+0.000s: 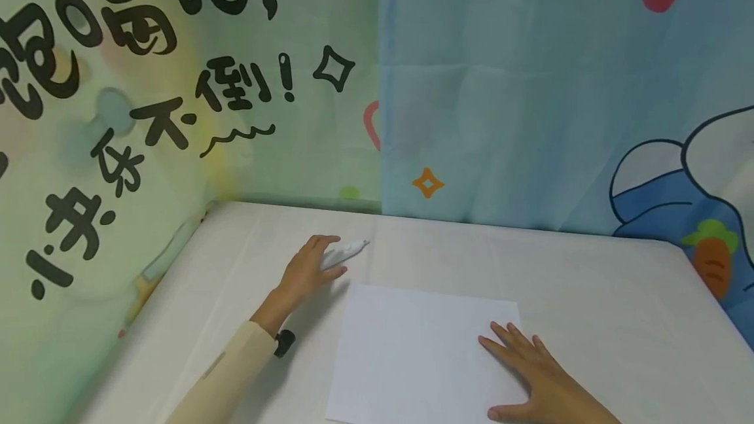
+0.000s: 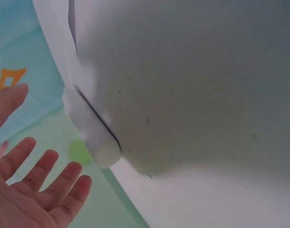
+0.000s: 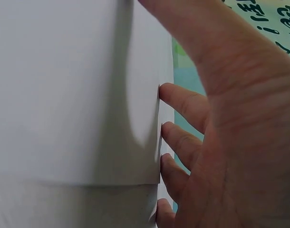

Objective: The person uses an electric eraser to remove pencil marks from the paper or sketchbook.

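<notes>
A white pen (image 1: 347,252) lies on the white table (image 1: 589,293), just beyond the top left corner of a white sheet of paper (image 1: 418,352). My left hand (image 1: 309,267) reaches over the pen's near end. In the left wrist view its fingers (image 2: 40,178) are spread and straight, close beside the pen (image 2: 90,128) without gripping it. My right hand (image 1: 530,365) lies flat with fingers straight on the paper's lower right part. In the right wrist view its fingertips (image 3: 176,102) press along the paper (image 3: 64,95).
Printed cloth walls close in the table: a green one with black characters (image 1: 118,149) on the left and a blue one with a cartoon figure (image 1: 559,84) at the back. A small black wrist device (image 1: 285,343) sits at my left sleeve.
</notes>
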A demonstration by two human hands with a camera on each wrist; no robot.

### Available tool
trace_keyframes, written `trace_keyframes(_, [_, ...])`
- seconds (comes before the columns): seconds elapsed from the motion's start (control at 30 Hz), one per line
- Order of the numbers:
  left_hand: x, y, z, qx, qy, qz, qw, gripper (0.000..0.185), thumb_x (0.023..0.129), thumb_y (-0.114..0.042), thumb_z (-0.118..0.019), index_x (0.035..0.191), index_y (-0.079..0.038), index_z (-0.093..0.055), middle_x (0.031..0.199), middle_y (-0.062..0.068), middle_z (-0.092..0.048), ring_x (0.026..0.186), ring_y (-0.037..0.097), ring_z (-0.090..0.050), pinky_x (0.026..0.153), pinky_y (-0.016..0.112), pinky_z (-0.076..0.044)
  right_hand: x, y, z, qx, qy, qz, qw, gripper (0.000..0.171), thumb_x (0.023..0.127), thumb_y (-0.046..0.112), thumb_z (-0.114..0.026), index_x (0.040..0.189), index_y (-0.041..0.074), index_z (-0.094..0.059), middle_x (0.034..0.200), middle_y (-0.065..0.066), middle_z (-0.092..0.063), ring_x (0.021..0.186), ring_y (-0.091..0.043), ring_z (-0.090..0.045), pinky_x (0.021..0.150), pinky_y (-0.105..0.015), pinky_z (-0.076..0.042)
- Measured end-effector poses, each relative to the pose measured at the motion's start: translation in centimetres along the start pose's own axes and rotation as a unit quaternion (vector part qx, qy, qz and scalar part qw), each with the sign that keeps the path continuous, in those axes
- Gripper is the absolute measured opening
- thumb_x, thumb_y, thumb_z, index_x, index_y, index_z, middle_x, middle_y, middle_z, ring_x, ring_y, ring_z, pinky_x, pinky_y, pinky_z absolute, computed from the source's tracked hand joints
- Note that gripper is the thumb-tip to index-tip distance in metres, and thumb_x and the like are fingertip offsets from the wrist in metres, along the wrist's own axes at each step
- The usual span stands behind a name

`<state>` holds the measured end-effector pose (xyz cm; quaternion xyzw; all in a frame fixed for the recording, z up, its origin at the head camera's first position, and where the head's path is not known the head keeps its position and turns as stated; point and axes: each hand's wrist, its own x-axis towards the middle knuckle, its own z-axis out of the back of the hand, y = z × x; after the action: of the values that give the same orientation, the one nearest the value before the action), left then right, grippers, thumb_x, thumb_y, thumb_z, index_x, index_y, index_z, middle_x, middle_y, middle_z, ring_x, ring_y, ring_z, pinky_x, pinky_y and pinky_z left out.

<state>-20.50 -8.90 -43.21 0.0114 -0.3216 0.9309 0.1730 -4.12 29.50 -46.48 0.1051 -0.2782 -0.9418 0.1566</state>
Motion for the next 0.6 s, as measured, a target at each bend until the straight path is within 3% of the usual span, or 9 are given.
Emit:
trace_keyframes(0.03, [0.2,0.0,0.0,0.004,0.004,0.002,1.0000,0.057,0.088,-0.022,-0.074,0.136,-0.005,-0.051,0.136,0.018,-0.052,0.126,0.036,-0.050,0.104,0.050,-0.044,0.0,0.0,0.0,0.004,0.003,-0.002,1.000,0.096,0.070,0.061,-0.076,0.148,0.017,-0.041,0.156,-0.020,-0.029,0.148,-0.004,0.005,0.100,-0.007,0.025])
trace_keyframes(0.17, [1.4,0.3,-0.3,0.035,0.034,0.019,0.9986,0.058,0.089,-0.026,-0.073,0.138,-0.006,-0.049,0.137,0.018,-0.052,0.123,0.038,-0.052,0.101,0.052,-0.046,0.1,0.0,0.1,0.019,0.020,-0.010,1.000,0.095,0.071,0.059,-0.077,0.149,0.017,-0.040,0.157,-0.020,-0.027,0.143,-0.046,-0.017,0.100,-0.009,0.027])
trace_keyframes(0.2, [1.7,0.4,-0.4,0.042,0.044,0.025,0.9978,0.058,0.089,-0.026,-0.072,0.138,-0.007,-0.049,0.137,0.018,-0.052,0.122,0.038,-0.053,0.100,0.052,-0.047,0.2,0.0,0.1,0.021,0.021,-0.009,1.000,0.094,0.072,0.058,-0.077,0.149,0.018,-0.040,0.157,-0.020,-0.027,0.143,-0.047,-0.016,0.100,-0.009,0.027])
trace_keyframes(0.3, [2.4,0.6,-0.7,0.059,0.072,0.047,0.9946,0.059,0.090,-0.029,-0.071,0.140,-0.008,-0.048,0.136,0.019,-0.052,0.120,0.039,-0.053,0.098,0.053,-0.048,0.1,-0.2,0.0,0.014,0.010,0.006,1.000,0.092,0.073,0.055,-0.077,0.148,0.018,-0.041,0.156,-0.021,-0.029,0.150,-0.018,0.005,0.099,-0.008,0.026])
trace_keyframes(0.43, [3.1,0.9,-1.0,0.083,0.084,0.066,0.9908,0.056,0.089,-0.029,-0.071,0.137,-0.007,-0.052,0.134,0.019,-0.054,0.121,0.037,-0.053,0.097,0.051,-0.049,0.0,-0.5,-0.3,-0.008,-0.015,0.037,0.999,0.090,0.072,0.054,-0.078,0.147,0.019,-0.043,0.153,-0.023,-0.035,0.127,0.027,0.015,0.098,-0.005,0.024])
trace_keyframes(0.6, [3.5,1.1,-1.0,0.119,0.082,0.072,0.9869,0.046,0.088,-0.027,-0.071,0.128,-0.006,-0.061,0.131,0.016,-0.058,0.118,0.034,-0.055,0.093,0.048,-0.051,0.1,-0.7,-0.3,-0.015,-0.023,0.048,0.998,0.090,0.072,0.054,-0.078,0.147,0.020,-0.043,0.151,-0.024,-0.036,0.127,0.027,0.016,0.097,-0.005,0.024])
